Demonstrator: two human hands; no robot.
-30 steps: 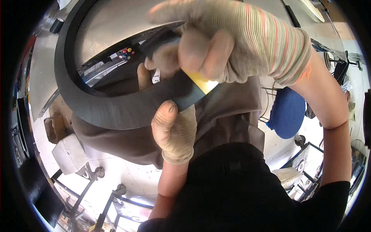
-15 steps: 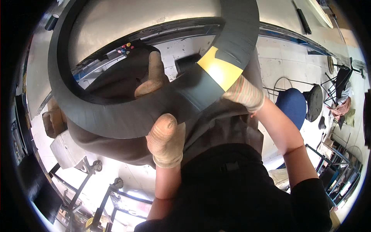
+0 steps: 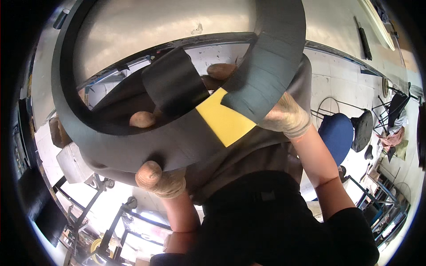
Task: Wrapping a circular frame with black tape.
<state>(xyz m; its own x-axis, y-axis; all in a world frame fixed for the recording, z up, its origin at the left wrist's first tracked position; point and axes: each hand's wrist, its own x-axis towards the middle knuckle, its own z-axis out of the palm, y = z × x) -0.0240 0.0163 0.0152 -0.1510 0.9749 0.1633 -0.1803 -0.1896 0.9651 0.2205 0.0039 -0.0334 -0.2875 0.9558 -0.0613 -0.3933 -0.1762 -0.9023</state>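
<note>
A large dark grey ring (image 3: 120, 144) lies across my lap and slants up onto the metal-topped table. Its surface is smooth on the left and wrapped in overlapping dark strip on the right. Between them a bare yellow patch (image 3: 226, 119) shows. A loose, wide black strip (image 3: 175, 82) extends across the ring's opening beside the yellow patch. My left hand (image 3: 164, 179), in a knitted glove, grips the near left rim, thumb outside and fingertips showing inside. My gloved right hand (image 3: 288, 116) clasps the wrapped right part from beneath, fingertips emerging at the inner edge.
The metal table (image 3: 177, 22) spans the far side, with a black-handled tool (image 3: 364, 43) at its right. A blue stool (image 3: 336, 137) stands at my right. A pale box (image 3: 75, 163) and wheeled frames (image 3: 106, 230) are at lower left.
The yellow patch has moved left and nearer to me as the ring shifted. The loose black strip now shows inside the opening. My left hand has moved left along the rim.
</note>
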